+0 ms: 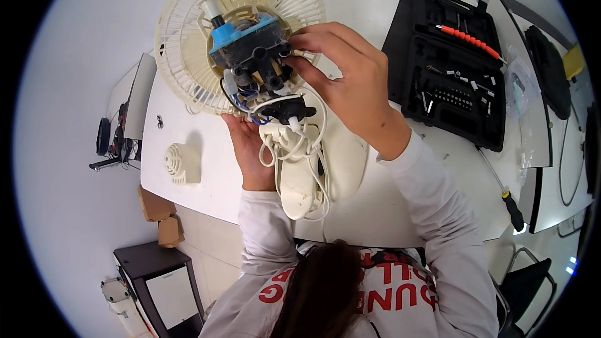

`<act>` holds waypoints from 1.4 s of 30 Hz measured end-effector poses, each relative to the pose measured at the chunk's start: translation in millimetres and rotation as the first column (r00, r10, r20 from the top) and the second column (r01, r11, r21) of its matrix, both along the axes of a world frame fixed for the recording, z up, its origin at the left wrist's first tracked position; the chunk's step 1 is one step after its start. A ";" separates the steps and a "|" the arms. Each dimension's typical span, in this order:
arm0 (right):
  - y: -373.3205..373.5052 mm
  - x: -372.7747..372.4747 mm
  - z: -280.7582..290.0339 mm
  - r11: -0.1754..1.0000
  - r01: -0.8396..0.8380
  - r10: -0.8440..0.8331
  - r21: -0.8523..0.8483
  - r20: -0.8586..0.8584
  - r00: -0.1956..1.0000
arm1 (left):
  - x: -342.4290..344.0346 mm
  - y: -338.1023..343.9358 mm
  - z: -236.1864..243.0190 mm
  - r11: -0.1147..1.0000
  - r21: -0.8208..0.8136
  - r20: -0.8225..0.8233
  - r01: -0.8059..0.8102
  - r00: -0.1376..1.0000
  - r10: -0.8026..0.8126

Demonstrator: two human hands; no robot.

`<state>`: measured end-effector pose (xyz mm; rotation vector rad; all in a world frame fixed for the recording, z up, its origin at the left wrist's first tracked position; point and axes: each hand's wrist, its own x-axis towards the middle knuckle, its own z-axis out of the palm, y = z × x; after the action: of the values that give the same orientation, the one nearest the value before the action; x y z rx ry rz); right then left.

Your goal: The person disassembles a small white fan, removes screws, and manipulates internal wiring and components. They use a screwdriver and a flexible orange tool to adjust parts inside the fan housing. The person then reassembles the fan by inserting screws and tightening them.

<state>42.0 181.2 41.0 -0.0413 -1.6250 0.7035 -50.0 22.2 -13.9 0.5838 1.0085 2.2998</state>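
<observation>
A cream electric fan lies partly taken apart on the white table, its round grille (178, 44) at the far side. Its bare motor (253, 53), black with a blue plate, faces up, with loose blue, black and white wires around it. Below the motor is a black part (288, 111), and the cream base (350, 163) lies nearest me. My left hand (255, 153) supports the fan from below, its fingers mostly hidden behind it. At the motor's right edge, my right hand (341, 69) is closed in a pinch; whatever is between thumb and fingers is too small to make out.
An open black tool case (460, 69) with bits, sockets and an orange flexible shaft (469, 40) lies at right. A black-and-yellow screwdriver (510, 206) rests near the table's right edge. The cream vented cover (183, 164) stands at left, near small screws (159, 121).
</observation>
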 end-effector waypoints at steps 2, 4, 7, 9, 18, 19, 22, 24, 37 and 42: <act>-0.9 -0.6 -2.0 0.999 -0.015 0.015 -0.032 -0.002 1.000 | -3.3 -3.7 -2.3 1.000 -0.004 0.006 0.013 1.000 -0.013; -3.4 -1.2 -2.4 0.994 -0.050 0.052 -0.095 0.020 0.998 | 0.7 -0.8 0.7 1.000 0.008 0.005 -0.002 1.000 0.002; -2.4 -3.1 -2.0 0.999 -0.009 0.009 -0.035 -0.011 1.000 | -3.2 -7.3 -3.0 0.999 0.019 0.043 0.029 0.999 -0.029; -1.4 -2.5 -2.8 1.000 0.010 -0.010 -0.012 0.008 1.000 | -2.3 -4.1 -3.0 0.999 -0.014 0.049 -0.046 0.998 0.047; 1.4 -2.6 -2.3 1.000 0.030 -0.029 0.004 -0.007 1.000 | -13.0 -8.0 -14.9 0.990 -0.048 0.010 -0.129 0.992 0.129; 1.3 -2.2 -1.8 0.999 0.033 -0.033 0.008 -0.003 0.999 | -13.5 -8.5 -15.5 0.986 -0.065 0.011 -0.154 0.988 0.155; 1.7 -1.6 -1.6 0.999 0.036 -0.037 0.001 0.015 0.999 | -7.0 -6.0 -10.7 0.978 -0.091 0.035 -0.190 0.981 0.193; 2.1 -1.9 -1.8 1.000 0.016 -0.015 -0.013 0.024 1.000 | -9.8 -6.6 -13.1 0.974 -0.094 0.026 -0.205 0.978 0.208; -0.1 -1.4 -3.6 0.999 0.035 -0.033 -0.042 0.038 0.999 | -10.0 -7.0 -16.1 0.959 -0.142 0.061 -0.244 0.965 0.255; 0.9 3.7 1.3 0.994 0.051 -0.046 -0.093 0.055 0.997 | -23.9 -21.3 -24.2 0.971 -0.172 -0.149 -0.167 0.979 0.141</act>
<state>45.7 182.1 42.3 -0.1679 -1.6346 0.7466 -73.9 1.0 -38.2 0.6114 1.3586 2.2908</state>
